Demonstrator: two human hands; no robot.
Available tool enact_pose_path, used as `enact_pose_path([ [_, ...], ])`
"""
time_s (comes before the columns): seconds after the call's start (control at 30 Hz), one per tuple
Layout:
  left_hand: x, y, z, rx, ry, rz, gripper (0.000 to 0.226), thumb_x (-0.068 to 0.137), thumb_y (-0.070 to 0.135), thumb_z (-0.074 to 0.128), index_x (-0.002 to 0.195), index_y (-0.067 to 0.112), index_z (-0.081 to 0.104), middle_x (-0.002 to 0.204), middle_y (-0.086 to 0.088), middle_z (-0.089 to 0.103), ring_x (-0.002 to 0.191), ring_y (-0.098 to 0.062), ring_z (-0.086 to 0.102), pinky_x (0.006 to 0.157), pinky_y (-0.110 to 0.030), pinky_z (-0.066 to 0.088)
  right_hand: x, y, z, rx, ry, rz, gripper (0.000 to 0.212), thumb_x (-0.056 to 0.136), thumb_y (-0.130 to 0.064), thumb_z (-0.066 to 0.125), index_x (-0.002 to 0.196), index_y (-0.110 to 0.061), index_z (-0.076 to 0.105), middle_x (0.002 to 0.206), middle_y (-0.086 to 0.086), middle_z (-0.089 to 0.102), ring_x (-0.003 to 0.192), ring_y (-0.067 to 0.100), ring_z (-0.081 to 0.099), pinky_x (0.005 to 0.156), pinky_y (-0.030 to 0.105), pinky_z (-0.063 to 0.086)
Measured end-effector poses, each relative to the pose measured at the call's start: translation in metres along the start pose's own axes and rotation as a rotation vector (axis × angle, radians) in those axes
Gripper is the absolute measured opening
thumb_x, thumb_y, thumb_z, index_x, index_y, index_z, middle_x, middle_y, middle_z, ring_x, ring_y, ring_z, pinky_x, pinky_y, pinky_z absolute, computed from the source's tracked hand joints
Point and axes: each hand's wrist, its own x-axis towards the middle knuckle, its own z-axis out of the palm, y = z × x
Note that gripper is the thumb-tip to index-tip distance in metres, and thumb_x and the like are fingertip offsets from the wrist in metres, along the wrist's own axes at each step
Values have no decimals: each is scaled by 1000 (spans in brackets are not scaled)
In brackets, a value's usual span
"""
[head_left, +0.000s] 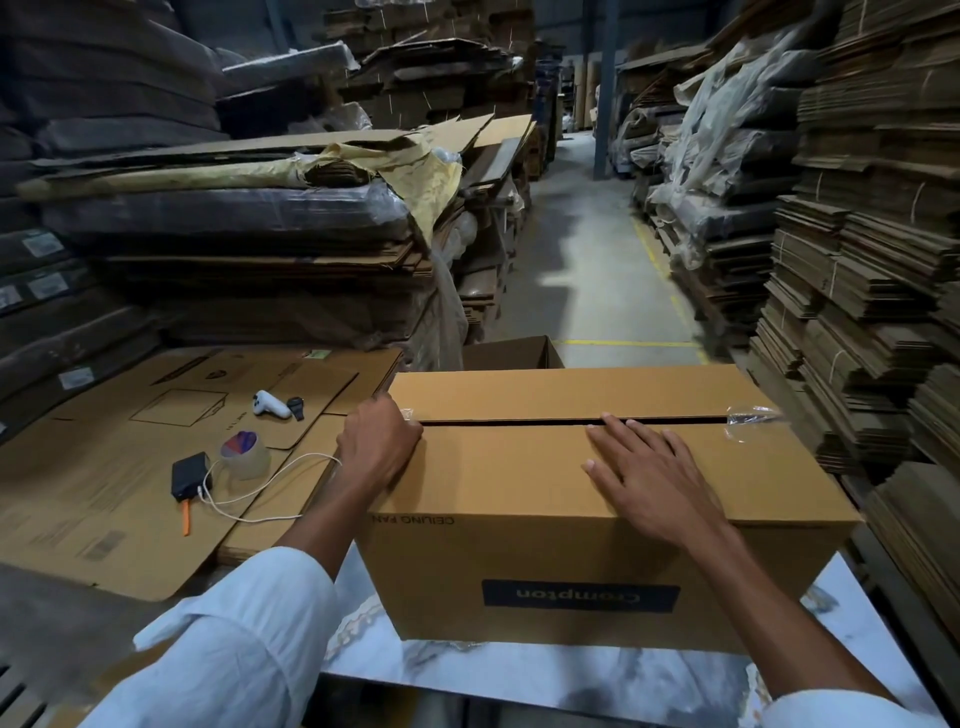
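Both hands are on the closed cardboard box (571, 483): left hand (379, 441) curls over its left end at the flap seam, right hand (649, 467) lies flat, fingers straight, on top. It sits near, on a pale table (519, 675), right of a tape roll (245, 453).

box (571, 493): plain tan kraft under both hands, black "CEILING FAN" print, plus a dark navy patch with tan Crompton lettering on the near side
tape strip (748, 421): clear and shiny, out past the right hand (649, 483)
tape roll (245, 454): see-through beige, pink/purple/red middle, left of the left hand (379, 447)
power bank (189, 475): black, further left again
cable (260, 499): white
pen thing (185, 518): bright orange
controller (270, 404): white, beyond the left hand
sleeves (234, 639): pale bluish white
table top (571, 675): white with grey mottling
floor lines (628, 343): yellow on grey, way beyond the hands
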Motion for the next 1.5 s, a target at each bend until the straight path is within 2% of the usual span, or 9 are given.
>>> enact_pose_path([
  [0.27, -6, -3, -1, 85, 72, 104, 28, 92, 27, 53, 69, 12, 57, 63, -4, 52, 59, -24, 55, 52, -32, 39, 1, 2, 1, 7, 25, -7, 64, 102, -66, 14, 160, -41, 19, 169, -17, 7, 156, 9, 8, 126, 45, 3],
  [0.53, 17, -39, -22, -626, -161, -309, 36, 104, 31, 49, 87, 3, 63, 93, -21, 69, 84, -29, 64, 86, -50, 55, 0, 2, 0, -10, 33, 1, 64, 102, -66, 14, 160, -41, 18, 169, -17, 7, 156, 10, 5, 126, 44, 2],
  [0.77, 27, -76, -28, -1248, -301, -701, 31, 109, 16, 30, 122, -1, 52, 111, -24, 71, 93, -30, 73, 77, -46, 61, -1, 0, -5, -8, -1, -6, 65, 102, -66, 12, 161, -40, 12, 169, -16, 0, 156, 10, -7, 127, 44, -3],
  [0.93, 33, -92, -20, -1151, 38, -882, 35, 104, 6, 35, 137, 2, 46, 124, -21, 65, 112, -29, 68, 91, -39, 57, -3, 1, -6, -5, -1, -2, 64, 102, -66, 13, 161, -40, 12, 169, -17, 1, 156, 10, -4, 127, 44, -2],
  [1.07, 2, -36, -26, -687, 435, -163, 17, 102, 18, 49, 118, 18, 54, 115, -6, 60, 102, -22, 60, 83, -36, 52, -2, -3, -5, 5, 12, 2, 64, 102, -65, 14, 161, -39, 17, 169, -16, 4, 156, 10, -3, 126, 45, -2],
  [1.17, -30, 13, -12, -444, 16, 361, 28, 104, 37, 48, 130, 29, 57, 136, 0, 57, 122, -15, 52, 99, -37, 45, -1, -3, -3, 35, 23, 4, 65, 101, -66, 15, 160, -39, 20, 169, -16, 7, 156, 9, -1, 126, 45, -2],
  [1.23, -42, 32, 8, -152, -262, 581, 50, 102, 57, 36, 149, 41, 39, 163, 7, 28, 150, -18, 25, 120, -48, 24, -2, -1, -4, 54, 31, 7, 64, 101, -65, 19, 159, -38, 25, 169, -14, 10, 156, 10, 2, 127, 44, -2],
  [1.33, -45, 43, 33, 116, -335, 638, 62, 95, 74, 12, 154, 54, 13, 164, 13, -13, 153, -13, -13, 122, -50, -10, -2, 7, -8, 137, 90, 44, 57, 103, -58, 35, 153, -32, 40, 167, -8, 22, 155, 14, 14, 125, 41, 5],
  [1.5, -40, 38, 40, 194, -320, 617, 63, 91, 78, 3, 152, 60, 1, 164, 12, -20, 152, -17, -19, 122, -54, -11, -2, 40, -17, 78, 299, 233, 36, 101, -43, 50, 130, -28, 66, 149, 3, 48, 137, 21, 38, 117, 48, 27],
])
